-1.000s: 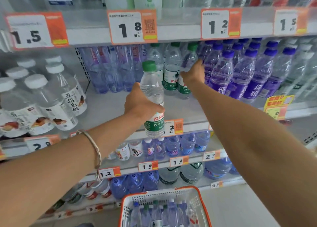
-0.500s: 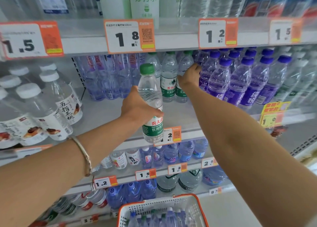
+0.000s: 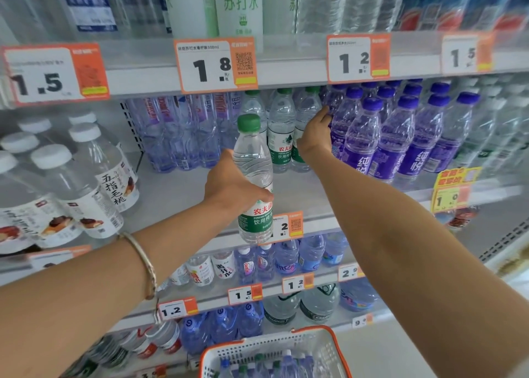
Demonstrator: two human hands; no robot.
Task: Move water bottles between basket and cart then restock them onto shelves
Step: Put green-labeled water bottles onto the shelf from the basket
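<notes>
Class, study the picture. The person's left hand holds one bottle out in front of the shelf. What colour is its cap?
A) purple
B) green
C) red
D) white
B: the water bottle gripped by the left hand is topped with a green cap, which matches its green label.

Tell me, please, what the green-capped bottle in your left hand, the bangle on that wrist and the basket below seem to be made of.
Green-capped bottle: clear, glossy thin plastic, ribbed and see-through, with a printed film label. Bangle: probably pale polished metal, judging by its sheen. Basket: white moulded plastic with perforated walls and an orange rim.
</notes>
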